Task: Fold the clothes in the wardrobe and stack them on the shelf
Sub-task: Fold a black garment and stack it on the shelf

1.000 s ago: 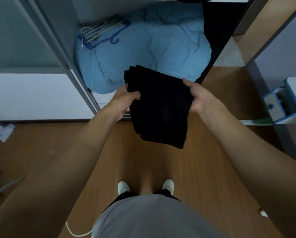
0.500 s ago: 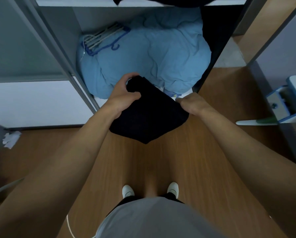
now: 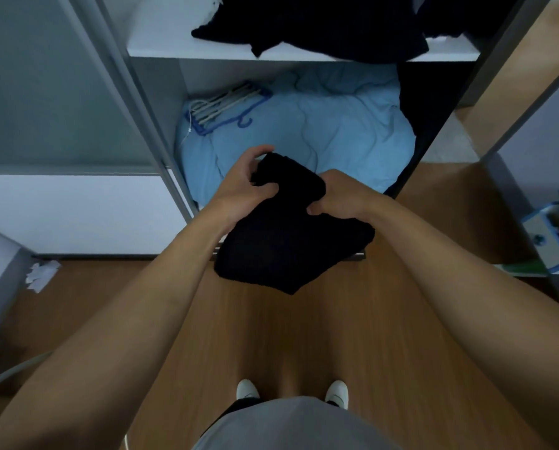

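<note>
Only the head view here, looking down past both arms at the open wardrobe.

Progress first: the black garment is already folded down to a thick, roughly square bundle, held in the air in front of the wardrobe's lower compartment, over the wooden floor. The left hand grips its far left corner, fingers curled over the top edge. The right hand pinches the far right side, thumb tucked under. I'd say the fold on this one is about finished and it only needs to go up on the shelf.

What's left looks like a fair bit. A heap of dark clothes lies unfolded across the middle and right of the shelf, with one flap hanging over the front edge. No neat stack is visible up there yet.

Materials: the garment looks like a soft, matte knit, maybe faintly ribbed, but it's too dark to be sure. The shelf is smooth white board. Below it, a puffy light blue duvet fills the compartment, all wrinkles, with a bundle of thin white and blue hangers lying at its back left.
</note>
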### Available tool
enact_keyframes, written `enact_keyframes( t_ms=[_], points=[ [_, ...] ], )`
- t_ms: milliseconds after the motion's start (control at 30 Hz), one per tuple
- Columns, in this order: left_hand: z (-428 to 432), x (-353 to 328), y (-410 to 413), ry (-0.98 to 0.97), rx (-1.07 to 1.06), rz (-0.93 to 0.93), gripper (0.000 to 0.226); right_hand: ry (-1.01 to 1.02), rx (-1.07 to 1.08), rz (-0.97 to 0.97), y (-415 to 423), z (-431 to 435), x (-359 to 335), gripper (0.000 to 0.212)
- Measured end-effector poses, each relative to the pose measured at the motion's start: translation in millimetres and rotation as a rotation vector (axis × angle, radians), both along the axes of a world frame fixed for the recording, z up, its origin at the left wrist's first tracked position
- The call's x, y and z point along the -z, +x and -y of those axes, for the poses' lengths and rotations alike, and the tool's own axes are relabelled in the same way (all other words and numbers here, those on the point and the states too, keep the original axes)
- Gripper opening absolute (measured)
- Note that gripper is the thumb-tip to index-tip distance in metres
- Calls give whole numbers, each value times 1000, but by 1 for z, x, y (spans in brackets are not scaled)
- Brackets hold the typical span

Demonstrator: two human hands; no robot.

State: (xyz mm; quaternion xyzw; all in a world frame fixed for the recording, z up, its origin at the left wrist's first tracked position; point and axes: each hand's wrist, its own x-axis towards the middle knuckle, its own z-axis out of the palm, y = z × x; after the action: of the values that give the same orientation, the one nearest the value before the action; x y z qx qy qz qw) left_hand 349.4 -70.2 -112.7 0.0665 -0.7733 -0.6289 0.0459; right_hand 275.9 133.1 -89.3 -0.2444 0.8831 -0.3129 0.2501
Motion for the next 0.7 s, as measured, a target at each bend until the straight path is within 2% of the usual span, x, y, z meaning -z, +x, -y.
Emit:
enact_keyframes(
  t_ms=[33,100,167,200,233,300,400,467,533,600,700],
  points=[
    [8,3,2,-46,-77,10,61,11,13,-18,1,6,-1,29],
    [25,10,9,-84,-285,125,61,80,35,-119,4,20,-3,31],
    [51,16,20,67,-399,399,67,164,58,-269,8,33,-4,17],
    [64,18,25,218,-348,559,75,189,66,-351,11,39,-6,5],
    [76,19,31,385,-234,691,87,196,69,-447,15,45,-7,12],
    [95,25,38,655,9,798,108,184,31,-657,21,57,-8,30],
    [105,31,41,882,141,773,122,71,-16,-917,35,73,-15,48],
    [106,32,41,1082,176,684,120,-16,-17,-1008,42,82,-20,53],
    [110,32,39,1215,181,553,108,-41,-6,-1027,45,90,-23,52],
    [114,35,37,1235,47,507,99,42,60,-928,41,100,-21,46],
    [124,55,45,1025,-294,584,82,202,174,-761,26,114,-16,17]
  ],
)
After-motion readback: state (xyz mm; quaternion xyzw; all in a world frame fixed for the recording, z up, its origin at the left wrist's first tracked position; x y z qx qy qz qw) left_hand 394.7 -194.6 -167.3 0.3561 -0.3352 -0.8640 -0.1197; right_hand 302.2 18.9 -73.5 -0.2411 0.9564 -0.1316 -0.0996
